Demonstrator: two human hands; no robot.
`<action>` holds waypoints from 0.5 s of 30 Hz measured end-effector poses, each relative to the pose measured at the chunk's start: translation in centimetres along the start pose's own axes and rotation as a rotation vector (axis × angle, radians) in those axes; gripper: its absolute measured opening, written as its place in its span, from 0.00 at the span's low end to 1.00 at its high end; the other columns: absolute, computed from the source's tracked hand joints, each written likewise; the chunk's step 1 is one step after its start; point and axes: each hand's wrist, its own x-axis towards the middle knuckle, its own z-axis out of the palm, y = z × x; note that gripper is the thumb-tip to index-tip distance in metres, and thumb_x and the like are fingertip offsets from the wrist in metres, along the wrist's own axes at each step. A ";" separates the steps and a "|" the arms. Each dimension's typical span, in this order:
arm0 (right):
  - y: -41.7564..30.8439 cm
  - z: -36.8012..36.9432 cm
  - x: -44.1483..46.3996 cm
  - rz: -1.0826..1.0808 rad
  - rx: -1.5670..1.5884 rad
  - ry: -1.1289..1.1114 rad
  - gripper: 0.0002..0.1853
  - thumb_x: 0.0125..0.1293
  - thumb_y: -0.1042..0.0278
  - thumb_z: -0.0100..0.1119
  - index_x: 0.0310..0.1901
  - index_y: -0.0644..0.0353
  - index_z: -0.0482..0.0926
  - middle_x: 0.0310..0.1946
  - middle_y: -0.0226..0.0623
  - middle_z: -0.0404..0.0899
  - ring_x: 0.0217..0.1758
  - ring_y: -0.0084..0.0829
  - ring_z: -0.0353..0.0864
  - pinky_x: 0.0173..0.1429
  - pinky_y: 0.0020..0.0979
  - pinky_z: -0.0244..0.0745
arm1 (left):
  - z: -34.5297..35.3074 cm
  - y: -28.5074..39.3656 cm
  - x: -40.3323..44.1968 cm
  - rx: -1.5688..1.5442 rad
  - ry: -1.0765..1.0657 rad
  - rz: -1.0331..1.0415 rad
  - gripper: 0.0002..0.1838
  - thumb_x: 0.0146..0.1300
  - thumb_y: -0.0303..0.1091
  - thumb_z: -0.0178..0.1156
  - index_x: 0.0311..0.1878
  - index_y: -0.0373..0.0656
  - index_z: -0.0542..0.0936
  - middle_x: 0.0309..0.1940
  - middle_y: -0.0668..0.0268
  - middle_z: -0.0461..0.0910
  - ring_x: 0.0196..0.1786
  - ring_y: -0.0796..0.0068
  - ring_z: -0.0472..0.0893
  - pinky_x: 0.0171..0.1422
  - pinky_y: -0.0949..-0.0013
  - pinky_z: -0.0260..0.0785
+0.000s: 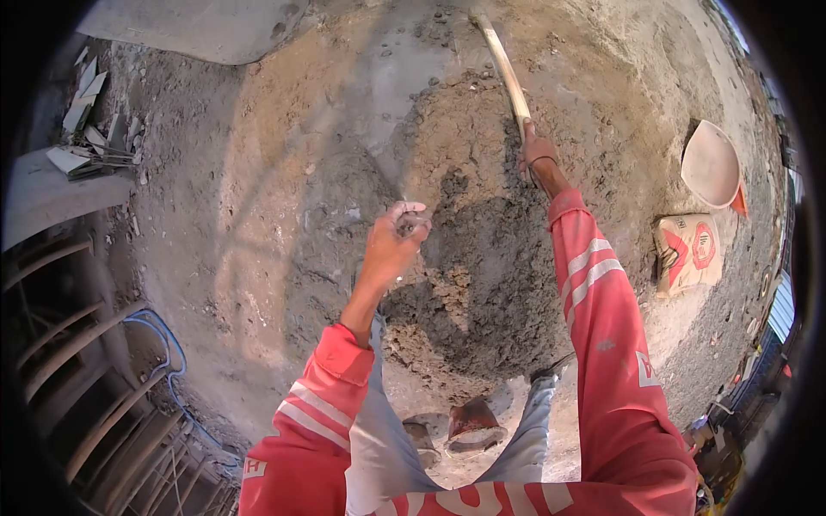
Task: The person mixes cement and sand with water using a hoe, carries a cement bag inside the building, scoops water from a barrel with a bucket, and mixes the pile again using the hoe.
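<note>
Wet grey-brown mortar (482,275) lies heaped on the ground in front of my legs. My right hand (539,155) is wrapped round the lower part of a pale wooden handle (502,64), which points up and away from me over the mix. The tool's other end is hidden or not distinguishable. My left hand (399,236) hangs over the left side of the heap, fingers curled with a gap between them and the thumb. The fingertips look pale with dust, and nothing shows between them.
At the right lie a paper cement bag (688,254) and a pale shallow basin (711,163). Broken tiles (84,107) are piled at the upper left. A blue hose (172,370) runs beside curved bars at the lower left. Two buckets (474,425) stand near my feet.
</note>
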 end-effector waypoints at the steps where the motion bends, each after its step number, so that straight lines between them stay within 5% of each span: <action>1: 2.2 0.5 -0.8 0.047 0.003 0.041 0.45 0.66 0.24 0.39 0.32 0.72 0.79 0.18 0.46 0.77 0.20 0.42 0.82 0.26 0.43 0.75 | 2.9 1.7 2.1 -0.031 -0.078 -0.004 0.24 0.66 0.39 0.62 0.62 0.42 0.71 0.49 0.61 0.81 0.47 0.73 0.80 0.45 0.69 0.76; 4: 5.0 0.0 -9.0 0.240 0.183 -0.105 0.45 0.62 0.25 0.48 0.42 0.73 0.79 0.30 0.55 0.82 0.34 0.49 0.87 0.38 0.45 0.79 | 14.2 4.5 8.6 0.407 0.071 0.035 0.48 0.58 0.49 0.67 0.72 0.33 0.54 0.52 0.45 0.79 0.52 0.54 0.82 0.50 0.58 0.77; 6: 10.2 1.6 -11.0 -0.056 -0.128 -0.011 0.37 0.63 0.34 0.54 0.40 0.73 0.80 0.34 0.58 0.82 0.42 0.53 0.84 0.44 0.46 0.78 | 20.8 4.8 11.4 0.564 0.097 -0.037 0.50 0.62 0.43 0.62 0.74 0.28 0.42 0.53 0.42 0.78 0.54 0.45 0.80 0.63 0.55 0.70; 8: 15.0 2.6 -13.8 -0.167 -0.239 0.048 0.29 0.64 0.43 0.60 0.38 0.72 0.80 0.38 0.61 0.83 0.49 0.56 0.82 0.50 0.48 0.77 | 23.0 4.1 11.7 0.598 0.120 -0.118 0.48 0.62 0.38 0.60 0.74 0.27 0.42 0.52 0.42 0.78 0.54 0.45 0.80 0.62 0.55 0.71; 10: 19.3 3.1 -16.4 0.026 -0.064 -0.065 0.28 0.66 0.46 0.58 0.36 0.73 0.80 0.38 0.64 0.81 0.47 0.60 0.81 0.50 0.51 0.76 | 24.7 2.2 10.8 0.630 0.152 -0.165 0.45 0.62 0.34 0.59 0.73 0.27 0.43 0.51 0.42 0.79 0.54 0.46 0.80 0.60 0.54 0.73; 15: 26.0 0.9 -26.7 -0.064 -0.065 -0.021 0.33 0.67 0.41 0.54 0.33 0.75 0.80 0.34 0.69 0.79 0.44 0.64 0.80 0.44 0.52 0.74 | 30.0 -1.5 6.5 0.672 0.162 -0.217 0.37 0.61 0.29 0.57 0.70 0.29 0.53 0.50 0.42 0.79 0.55 0.46 0.80 0.59 0.52 0.73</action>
